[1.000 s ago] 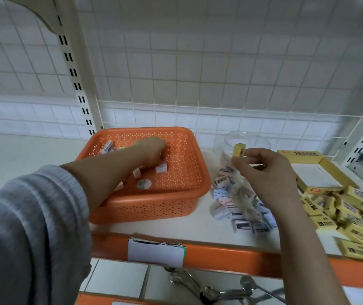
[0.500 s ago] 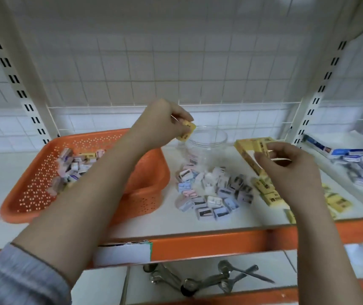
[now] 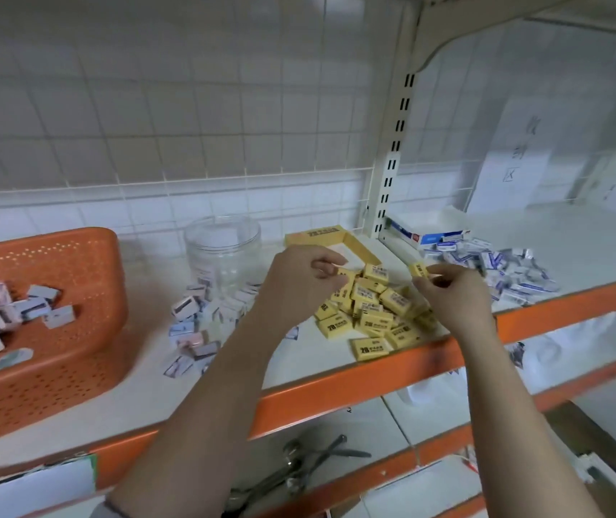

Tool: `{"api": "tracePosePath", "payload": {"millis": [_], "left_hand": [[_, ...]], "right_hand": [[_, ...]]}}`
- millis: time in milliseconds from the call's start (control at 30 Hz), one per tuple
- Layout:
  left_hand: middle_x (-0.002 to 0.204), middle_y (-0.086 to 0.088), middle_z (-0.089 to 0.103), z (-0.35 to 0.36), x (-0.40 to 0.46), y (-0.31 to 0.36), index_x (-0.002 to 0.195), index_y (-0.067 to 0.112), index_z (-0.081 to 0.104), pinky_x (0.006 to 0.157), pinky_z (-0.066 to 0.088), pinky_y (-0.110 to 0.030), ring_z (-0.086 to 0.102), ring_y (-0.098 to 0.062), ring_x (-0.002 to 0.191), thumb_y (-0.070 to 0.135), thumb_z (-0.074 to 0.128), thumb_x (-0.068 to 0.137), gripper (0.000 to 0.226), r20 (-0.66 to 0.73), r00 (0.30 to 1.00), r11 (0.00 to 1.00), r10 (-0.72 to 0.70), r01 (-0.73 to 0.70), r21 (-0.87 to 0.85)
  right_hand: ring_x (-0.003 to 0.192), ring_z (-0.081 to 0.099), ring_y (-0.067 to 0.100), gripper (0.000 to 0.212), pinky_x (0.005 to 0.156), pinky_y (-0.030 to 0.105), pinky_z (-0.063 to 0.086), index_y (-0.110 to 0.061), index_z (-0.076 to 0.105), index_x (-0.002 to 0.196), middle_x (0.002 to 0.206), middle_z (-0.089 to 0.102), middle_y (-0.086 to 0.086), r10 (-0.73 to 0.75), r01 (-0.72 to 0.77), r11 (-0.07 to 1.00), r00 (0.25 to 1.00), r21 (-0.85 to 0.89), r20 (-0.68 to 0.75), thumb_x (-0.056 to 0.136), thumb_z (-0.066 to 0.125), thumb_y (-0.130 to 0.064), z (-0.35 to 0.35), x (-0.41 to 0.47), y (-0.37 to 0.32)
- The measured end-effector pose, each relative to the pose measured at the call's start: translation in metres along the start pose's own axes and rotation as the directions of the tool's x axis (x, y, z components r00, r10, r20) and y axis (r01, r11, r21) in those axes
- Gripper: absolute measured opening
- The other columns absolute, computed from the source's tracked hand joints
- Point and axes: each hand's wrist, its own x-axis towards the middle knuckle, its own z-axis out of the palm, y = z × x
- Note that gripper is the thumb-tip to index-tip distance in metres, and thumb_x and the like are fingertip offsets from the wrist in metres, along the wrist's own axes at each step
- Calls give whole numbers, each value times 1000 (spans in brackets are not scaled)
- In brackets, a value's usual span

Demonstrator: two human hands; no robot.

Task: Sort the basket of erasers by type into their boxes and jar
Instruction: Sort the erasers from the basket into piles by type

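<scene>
On the shelf (image 3: 328,372) before me the basket (image 3: 56,263) sits far left, the jar (image 3: 224,252) right of it, one box (image 3: 321,235) beyond my eraser pile (image 3: 370,319), another box (image 3: 426,229) farther right.

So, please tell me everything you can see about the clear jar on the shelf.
The jar is a wide, round container of clear plastic or glass, I cannot tell which. It stands upright with no lid on, at the back of the shelf near the wire grid, between the orange basket and the yellow box. It looks almost empty. Small pastel erasers lie piled against its front. No hand touches it.
</scene>
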Motion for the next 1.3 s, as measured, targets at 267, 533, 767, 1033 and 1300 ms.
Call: {"api": "tracePosePath", "payload": {"millis": [267,533,767,1033,1300], "left_hand": [[90,0,68,38,11,-24,96,17,71,69,48,-7,61,0,78,12,72,80,17,-50,996,997,-78,79,25],[101,1,70,35,19,-29,98,16,72,75,42,-4,61,-3,87,10,61,87,16,-84,994,972,-71,88,217],[90,11,64,-76,-7,-5,99,22,71,61,37,1,54,9,68,16,57,91,18,-181,983,912,27,50,408],[94,8,67,-225,-75,-23,101,29,68,54,35,-4,58,2,66,22,59,91,16,-132,964,669,-231,256,698],[112,2,66,-318,-129,-54,113,25,67,76,40,-20,53,-6,83,25,56,92,24,-180,921,479,-346,338,810]], "right_hand": [[81,62,20,28,70,22,43,-6,67,112,102,70,10,-1,12,997,991,-79,134,87,62,-17,11,33,22],[64,58,14,16,52,12,42,-14,70,101,81,66,-3,-102,96,994,983,46,153,89,59,-16,9,26,10],[74,61,5,12,57,4,42,-23,69,91,83,67,-8,-359,318,925,911,211,204,89,58,-18,31,5,-69],[74,59,4,15,69,8,43,-18,71,98,86,67,-6,-669,627,729,565,275,483,89,59,-20,105,-46,-193],[102,61,20,33,82,27,47,-12,65,119,110,67,4,-597,939,292,32,180,801,87,60,-20,235,-106,-294]]}}
